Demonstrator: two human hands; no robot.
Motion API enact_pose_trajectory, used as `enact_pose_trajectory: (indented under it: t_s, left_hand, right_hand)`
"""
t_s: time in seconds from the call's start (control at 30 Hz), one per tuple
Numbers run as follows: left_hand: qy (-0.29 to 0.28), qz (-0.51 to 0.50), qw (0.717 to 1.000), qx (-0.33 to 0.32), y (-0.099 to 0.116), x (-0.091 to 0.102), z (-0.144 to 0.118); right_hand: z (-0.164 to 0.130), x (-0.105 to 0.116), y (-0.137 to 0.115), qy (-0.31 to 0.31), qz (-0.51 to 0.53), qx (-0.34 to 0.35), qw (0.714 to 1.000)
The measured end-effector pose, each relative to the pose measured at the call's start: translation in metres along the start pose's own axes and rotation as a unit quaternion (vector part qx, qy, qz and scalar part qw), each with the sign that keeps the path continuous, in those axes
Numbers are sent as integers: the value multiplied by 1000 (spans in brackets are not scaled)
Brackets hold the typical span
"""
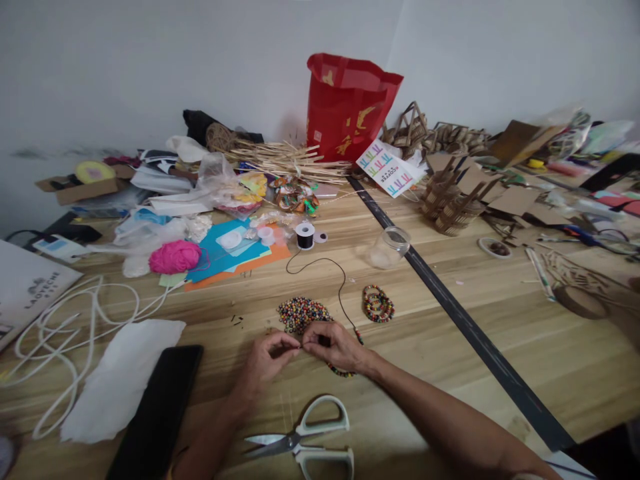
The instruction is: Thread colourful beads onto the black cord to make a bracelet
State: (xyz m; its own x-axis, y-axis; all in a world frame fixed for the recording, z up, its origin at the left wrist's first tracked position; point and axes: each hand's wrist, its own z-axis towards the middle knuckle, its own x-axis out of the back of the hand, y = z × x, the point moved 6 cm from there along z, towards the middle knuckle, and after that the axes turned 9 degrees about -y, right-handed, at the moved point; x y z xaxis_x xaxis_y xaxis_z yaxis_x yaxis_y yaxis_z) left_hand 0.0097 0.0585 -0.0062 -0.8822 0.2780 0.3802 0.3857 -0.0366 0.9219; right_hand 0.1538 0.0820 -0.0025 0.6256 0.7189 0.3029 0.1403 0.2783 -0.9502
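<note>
A thin black cord (334, 273) runs from a small black spool (305, 235) down the pale wooden table (450, 373) to the two hands, which meet just in front of a loose heap of small multicoloured beads (301, 313); the left hand (267, 357) has thumb and forefinger pinched together at the cord's end, on something too small to make out, probably a single bead; the right hand (333, 343) is closed around the cord, and a short beaded length (342, 371) curls out from under its wrist.

As I judge it, the stringing is partway; only that short run is threaded, most of the heap lies loose, and a good deal of bare cord remains. A small stack of finished beaded bracelets (379, 303) lies just right of the cord, apart from the hands.

Near the table edge rest white-handled scissors (310, 440), blades closed; to the left lie a dark flat phone (157, 413), a sheet of white paper (117, 377), and a coil of white rope (65, 333). Farther back sit a pink ball of yarn (175, 257), a clear plastic jar (387, 247) on its side, and a red bag with gold print (347, 107).

A white bag (25, 287) at the far left appears to read "LAOYECHE"; a printed card (390, 168) under the red bag carries writing too small to read.
</note>
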Motion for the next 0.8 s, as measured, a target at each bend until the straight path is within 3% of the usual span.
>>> enact_pose_trajectory:
  t_s: [0.8]
  left_hand:
    - [0, 8, 1000, 3, 6, 1, -1]
  right_hand:
    - [0, 0, -1, -5, -14, 4, 1000]
